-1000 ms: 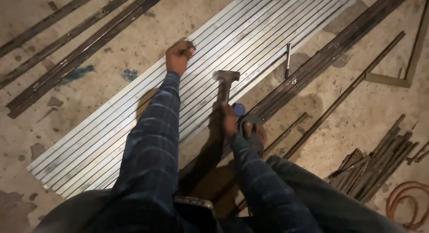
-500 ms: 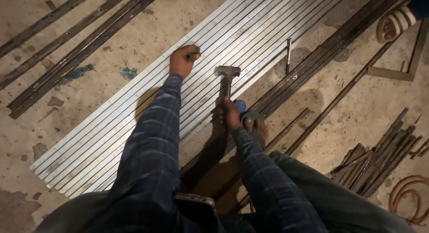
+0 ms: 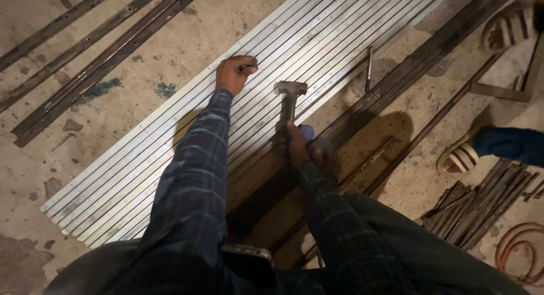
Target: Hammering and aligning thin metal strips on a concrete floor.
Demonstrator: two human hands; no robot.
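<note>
Gripping the hammer (image 3: 290, 97) by its handle, my right hand (image 3: 294, 141) is wrapped tight around the lower shaft, and the metal head rests on the ribbed sheet of pale metal slats (image 3: 187, 136) that lies slantwise across the floor (image 3: 51, 176). The hammer sits near the sheet's long right edge, about midway along it. Up-left of the hammer head, my left hand (image 3: 233, 74) is curled into a fist on the slats, pinching a small dark object I cannot identify. Just beyond the sheet's right edge, a short thin metal rod (image 3: 369, 65) lies on the floor, and beside it long dark steel bars (image 3: 430, 51) run parallel to the sheet. More dark steel strips (image 3: 96, 57) lie well apart on the far left side of the sheet. Farther right of the hammer, another person's feet in striped sandals (image 3: 460, 158) stand on the floor, near a pile of short angle pieces (image 3: 481, 199) and a coil of reddish hose (image 3: 518, 249).
</note>
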